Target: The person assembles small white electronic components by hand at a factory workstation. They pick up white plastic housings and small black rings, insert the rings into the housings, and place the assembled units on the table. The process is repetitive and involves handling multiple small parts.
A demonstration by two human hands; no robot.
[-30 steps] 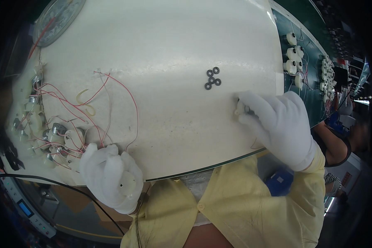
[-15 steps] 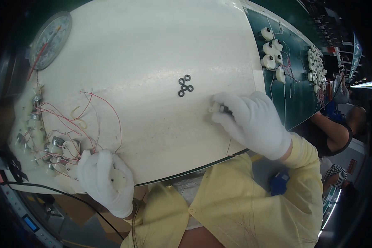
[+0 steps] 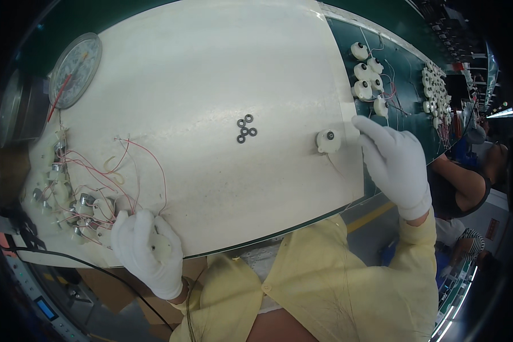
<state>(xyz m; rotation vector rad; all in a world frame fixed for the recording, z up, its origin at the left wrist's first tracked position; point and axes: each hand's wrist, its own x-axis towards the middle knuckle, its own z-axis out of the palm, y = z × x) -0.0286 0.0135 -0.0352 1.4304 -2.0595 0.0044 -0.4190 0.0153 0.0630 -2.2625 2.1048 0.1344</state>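
My left hand (image 3: 145, 248), in a white glove, is closed around a round white plastic part (image 3: 162, 248) at the table's near edge. Several white motor units with red wires (image 3: 85, 208) crowd just to its left. On the right side of the white table top stands a single white motor unit with a black ring (image 3: 329, 141), a thin wire trailing toward me. My right hand (image 3: 396, 165), also gloved, is to the right of that unit and apart from it. Its fingers are stretched out and hold nothing. Several small black rings (image 3: 244, 131) lie in a cluster mid-table.
A round clear dish (image 3: 77, 71) with a red stick (image 3: 62, 88) is at the far left. Several ringed white units (image 3: 363, 71) stand on the green surface at right, with many more beyond. Another person (image 3: 467, 176) sits at far right. A black cable (image 3: 85, 263) runs along lower left.
My right hand has let go of the motor unit, which now stands on the table, and moved right. The left hand keeps its hold. The view has shifted slightly.
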